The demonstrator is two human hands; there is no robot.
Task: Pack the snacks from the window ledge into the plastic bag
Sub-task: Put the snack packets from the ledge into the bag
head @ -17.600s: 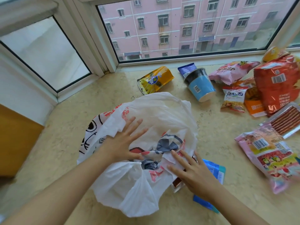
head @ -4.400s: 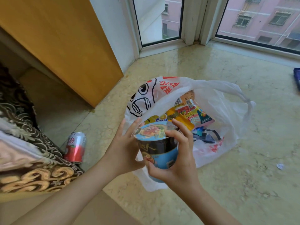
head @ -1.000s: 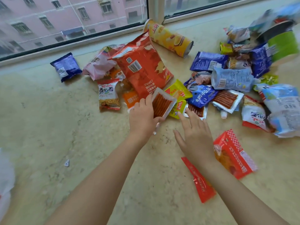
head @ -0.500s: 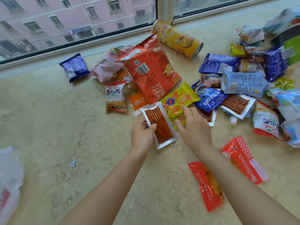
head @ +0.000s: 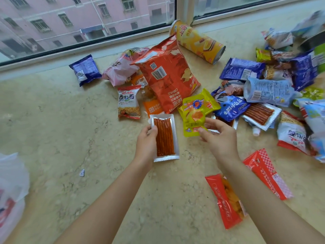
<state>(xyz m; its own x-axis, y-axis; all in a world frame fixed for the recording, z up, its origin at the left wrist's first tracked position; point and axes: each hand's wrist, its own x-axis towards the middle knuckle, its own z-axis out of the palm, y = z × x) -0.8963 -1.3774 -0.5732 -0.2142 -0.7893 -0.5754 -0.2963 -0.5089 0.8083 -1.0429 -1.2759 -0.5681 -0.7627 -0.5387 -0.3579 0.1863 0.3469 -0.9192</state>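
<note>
My left hand [head: 146, 143] grips a silver-edged pack of red spicy strips [head: 165, 138] by its left side, lifted above the ledge. My right hand [head: 218, 136] pinches the lower edge of a yellow snack pouch [head: 197, 110]. Beyond both hands lies a heap of snacks: a big orange chip bag [head: 167, 74], a yellow chip tube [head: 198, 41], a small noodle-snack packet [head: 129, 103] and several blue packets. The white plastic bag [head: 10, 187] shows only partly at the left edge.
Two red sachets [head: 226, 201] [head: 267, 173] lie on the marble ledge [head: 61, 129] near my right forearm. A blue packet [head: 85, 69] sits alone by the window frame [head: 88, 48]. A tiny paper scrap [head: 82, 172] lies left of my left arm.
My left hand has drawn the strip pack nearer to me and turned it upright. My right hand has closed on the yellow pouch and lifted its lower edge.
</note>
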